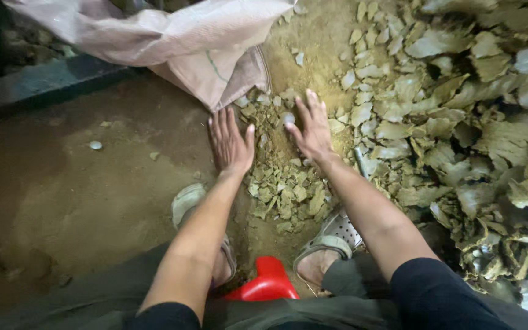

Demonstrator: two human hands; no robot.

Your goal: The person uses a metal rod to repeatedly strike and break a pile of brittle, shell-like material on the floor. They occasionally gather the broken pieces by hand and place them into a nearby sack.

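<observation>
My left hand (230, 142) lies flat and palm-down on the dirt floor, fingers spread, at the left edge of a small heap of broken greyish-tan flakes (285, 186). My right hand (311, 129) rests palm-down on the same heap's far side, fingers spread, touching the flakes. Neither hand grips anything. Just beyond both hands hangs the open mouth of a pale pink woven sack (212, 58). To the right spreads a large pile of bigger flaky pieces (459, 122).
My feet in grey sandals, the left one (187, 201) and the right one (331, 238), stand either side of the small heap. A red plastic stool (266, 282) shows between my legs. Bare brown dirt floor (74, 195) stretches left; a dark ledge (38, 85) runs at upper left.
</observation>
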